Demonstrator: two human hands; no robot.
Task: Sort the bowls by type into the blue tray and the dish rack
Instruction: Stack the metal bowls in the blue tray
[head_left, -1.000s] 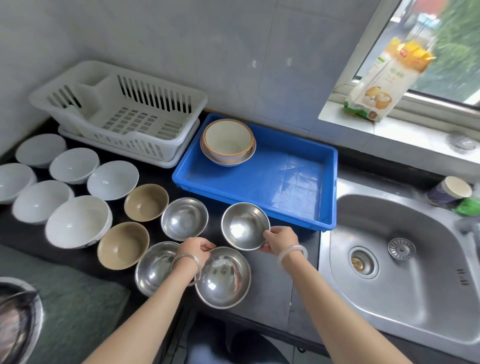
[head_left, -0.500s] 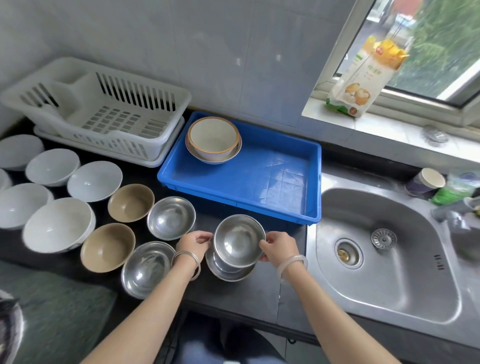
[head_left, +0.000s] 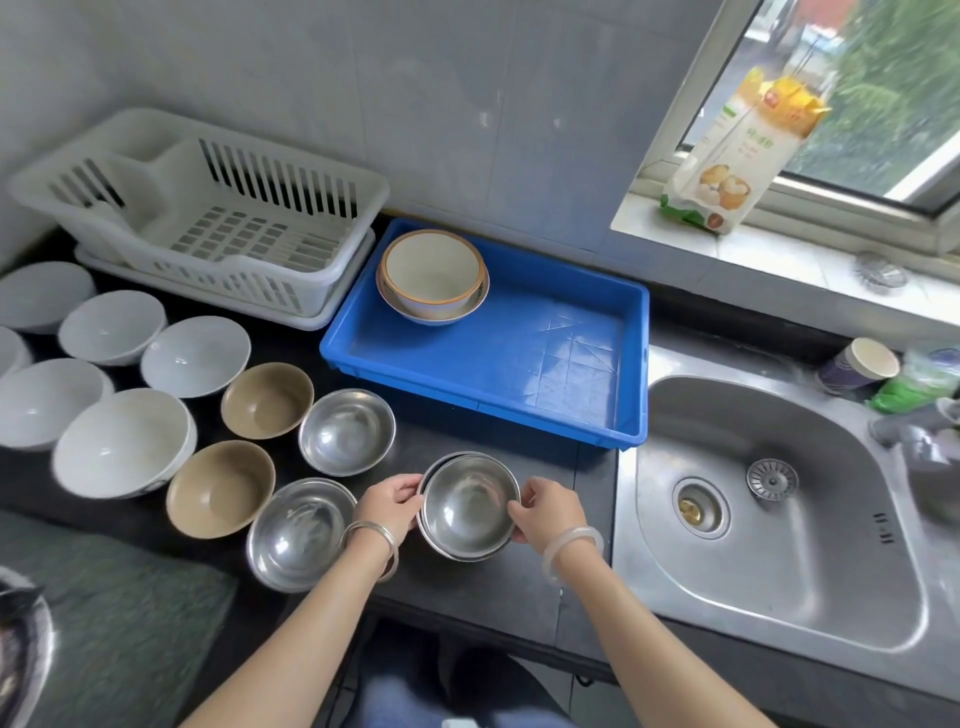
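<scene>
Two steel bowls are nested into one stack (head_left: 468, 506) on the dark counter in front of the blue tray (head_left: 540, 364). My left hand (head_left: 389, 504) grips the stack's left rim and my right hand (head_left: 549, 509) grips its right rim. Two more steel bowls (head_left: 347, 431) (head_left: 298, 532) lie to the left, then two tan bowls (head_left: 267, 399) (head_left: 221, 488) and several white bowls (head_left: 122, 441). The tray holds a stack of cream bowls with orange rims (head_left: 432, 275) in its far left corner. The white dish rack (head_left: 208, 218) has nothing in it.
A steel sink (head_left: 769, 519) lies right of the tray, with a paper cup (head_left: 857, 366) and a green item behind it. A food bag (head_left: 743, 156) leans on the window sill. A grey cloth (head_left: 119, 613) covers the near left counter.
My right hand carried one steel bowl over and set it into the other steel bowl. Both hands now hold the nested pair, lower and seated deeper than half a second ago.
</scene>
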